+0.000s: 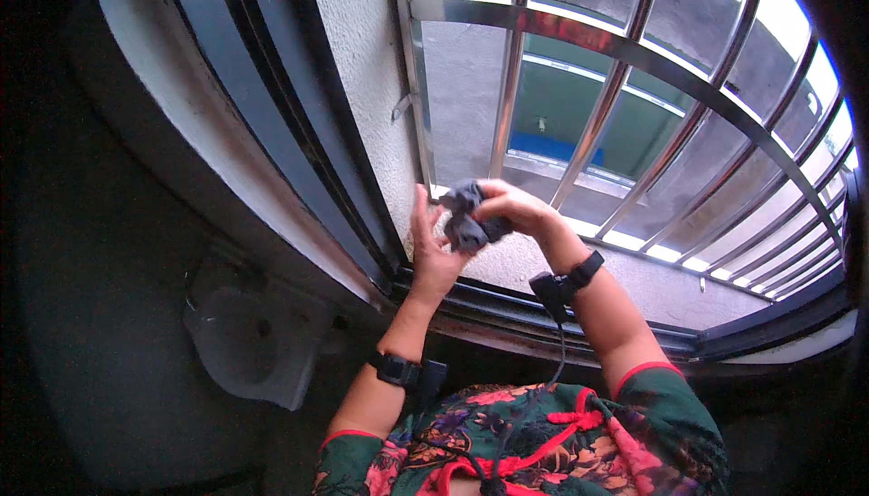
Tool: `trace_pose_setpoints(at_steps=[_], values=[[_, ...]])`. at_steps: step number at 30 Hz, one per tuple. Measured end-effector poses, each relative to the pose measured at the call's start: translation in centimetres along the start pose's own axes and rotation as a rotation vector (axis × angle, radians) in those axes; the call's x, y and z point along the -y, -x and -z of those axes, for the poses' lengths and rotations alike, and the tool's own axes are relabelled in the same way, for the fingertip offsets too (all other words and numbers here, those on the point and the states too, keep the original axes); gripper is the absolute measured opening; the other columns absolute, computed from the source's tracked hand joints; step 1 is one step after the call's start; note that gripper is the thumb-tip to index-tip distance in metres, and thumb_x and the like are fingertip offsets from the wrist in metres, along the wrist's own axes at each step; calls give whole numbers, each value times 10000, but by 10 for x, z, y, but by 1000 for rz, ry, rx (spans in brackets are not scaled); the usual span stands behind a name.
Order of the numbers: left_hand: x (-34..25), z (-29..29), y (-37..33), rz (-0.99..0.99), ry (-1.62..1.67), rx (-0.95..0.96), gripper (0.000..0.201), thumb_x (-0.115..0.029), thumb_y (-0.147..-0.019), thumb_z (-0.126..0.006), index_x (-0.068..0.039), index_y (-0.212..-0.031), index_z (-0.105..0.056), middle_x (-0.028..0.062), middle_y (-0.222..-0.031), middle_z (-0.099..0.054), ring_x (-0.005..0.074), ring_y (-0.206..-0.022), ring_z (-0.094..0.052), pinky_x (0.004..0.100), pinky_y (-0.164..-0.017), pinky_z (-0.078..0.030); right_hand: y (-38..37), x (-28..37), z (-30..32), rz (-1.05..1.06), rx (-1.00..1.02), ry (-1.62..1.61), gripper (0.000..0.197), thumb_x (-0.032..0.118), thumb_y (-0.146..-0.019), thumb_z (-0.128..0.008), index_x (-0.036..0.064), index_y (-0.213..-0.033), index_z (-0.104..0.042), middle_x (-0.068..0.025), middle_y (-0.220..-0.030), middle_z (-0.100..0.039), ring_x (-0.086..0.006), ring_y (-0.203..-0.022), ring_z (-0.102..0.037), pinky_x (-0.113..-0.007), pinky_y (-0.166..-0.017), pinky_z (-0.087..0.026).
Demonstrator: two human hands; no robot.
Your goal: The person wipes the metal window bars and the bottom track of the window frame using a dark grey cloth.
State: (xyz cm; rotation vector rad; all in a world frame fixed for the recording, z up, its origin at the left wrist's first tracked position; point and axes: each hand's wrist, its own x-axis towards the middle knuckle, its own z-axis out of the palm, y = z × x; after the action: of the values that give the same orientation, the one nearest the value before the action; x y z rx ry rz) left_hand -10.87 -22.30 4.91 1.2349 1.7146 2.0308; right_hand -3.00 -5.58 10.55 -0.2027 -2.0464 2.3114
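The right hand [514, 207] is closing its fingers and thumb over a crumpled dark grey cloth [465, 234], gripping it from the right and above. The left hand [436, 256] is facing it from the lower left, palm turned inward and one finger pointing up past the cloth; its other fingers are meeting the cloth's lower left side, though whether they are gripping cannot be told.

The cloth is sitting between the two hands, clear of the ledge behind. Its bunched length is running roughly from the fingertips of the right hand down toward the left palm, so the long axis is standing nearly upright in view. A small dark tip is poking leftward toward the raised finger; the folds are blurring, and no clear front end is showing.

Beyond the hands, shiny metal bars [589, 132] are rising. To the left of the left hand, a dark window frame [312, 71] is slanting past. Below each hand, a black wristband [396, 369] is circling the wrist.
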Motion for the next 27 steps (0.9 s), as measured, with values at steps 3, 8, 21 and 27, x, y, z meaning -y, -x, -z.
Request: trace_pose_setpoints(at_steps=[3,8,21,27], values=[[0,1,7,-24,-185,165,735,-106,-644,-879,-19,-1268,-500,129,-1181,-602,218,-1097,-588,340,-904,-498,10,-13,0,-183,93,0,369,96,-788,-656,1,-1142,-610,-46,-990,-653,-123,-883,-611,-250,-798,-513],[10,-6,10,114,-217,62,582,-70,-667,-845,-5,-1168,-555,102,-1048,-644,196,-973,-619,339,-860,-506,17,-12,-7,-197,-155,562,493,284,-797,-727,8,-1145,-513,-100,-958,-624,-136,-870,-602,-267,-761,-503],[36,10,2,325,442,68,414,30,-880,-570,1,-1284,-486,96,-1168,-595,162,-1066,-589,274,-920,-485,11,-23,-34,292,-258,995,713,370,-775,-782,47,-1327,-467,-227,-1195,-556,-373,-1121,-544,-419,-959,-428],[39,8,6,373,496,76,618,128,-886,-412,0,-1479,-294,127,-1493,-358,237,-1356,-387,346,-1110,-346,-33,-42,-29,306,-629,1141,301,-18,-730,-635,24,-1025,-599,-173,-955,-589,-357,-940,-585,-426,-809,-475]])
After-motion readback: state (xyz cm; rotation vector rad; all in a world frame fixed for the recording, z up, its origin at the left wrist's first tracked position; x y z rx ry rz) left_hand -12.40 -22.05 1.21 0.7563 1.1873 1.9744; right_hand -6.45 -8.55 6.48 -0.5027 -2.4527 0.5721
